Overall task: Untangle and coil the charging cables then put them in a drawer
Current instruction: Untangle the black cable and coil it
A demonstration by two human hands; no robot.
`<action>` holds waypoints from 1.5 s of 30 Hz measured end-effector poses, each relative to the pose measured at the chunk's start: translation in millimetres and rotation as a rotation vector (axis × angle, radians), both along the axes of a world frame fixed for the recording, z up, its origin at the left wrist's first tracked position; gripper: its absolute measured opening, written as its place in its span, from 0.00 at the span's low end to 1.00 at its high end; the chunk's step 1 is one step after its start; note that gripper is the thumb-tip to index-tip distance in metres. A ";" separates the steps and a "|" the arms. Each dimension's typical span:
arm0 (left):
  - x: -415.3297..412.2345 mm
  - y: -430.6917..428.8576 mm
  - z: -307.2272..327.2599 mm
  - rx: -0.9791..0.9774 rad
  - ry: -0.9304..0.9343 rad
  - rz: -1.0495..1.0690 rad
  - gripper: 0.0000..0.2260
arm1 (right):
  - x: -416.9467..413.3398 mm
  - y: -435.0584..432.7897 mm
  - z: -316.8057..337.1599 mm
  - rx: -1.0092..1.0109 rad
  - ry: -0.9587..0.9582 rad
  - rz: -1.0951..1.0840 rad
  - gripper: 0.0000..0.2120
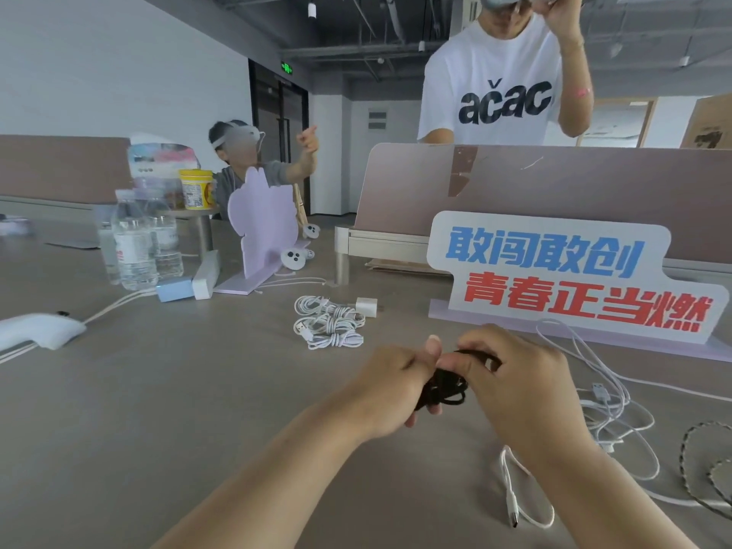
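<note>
Head view: my left hand [390, 384] and right hand [515, 384] both grip black cable bundle [445, 386] above table [198, 390]; coiled white cables [328, 322] lie beyond.

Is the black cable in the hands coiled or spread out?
Coiled: the black cable is gathered into a small bundle of loops, gripped between the left hand and the right hand.

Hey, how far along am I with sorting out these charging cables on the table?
Done: several coiled white cables lie bundled farther back. In hand: the left hand and right hand both hold a black cable, partly bunched up. Left: loose white cables sprawl on the right, with a braided cable at the edge. No drawer is in view, so putting the cables away is yet to come.
</note>
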State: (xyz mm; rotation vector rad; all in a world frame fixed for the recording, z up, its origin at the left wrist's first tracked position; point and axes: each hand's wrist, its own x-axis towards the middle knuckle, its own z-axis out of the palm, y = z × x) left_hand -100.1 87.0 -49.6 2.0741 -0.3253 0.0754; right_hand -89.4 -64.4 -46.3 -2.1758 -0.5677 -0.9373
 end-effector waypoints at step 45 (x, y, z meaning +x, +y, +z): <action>16.2 -1.9 -7.7 -0.320 0.035 0.426 0.22 | -0.7 28.5 -6.4 -0.072 0.502 0.014 0.16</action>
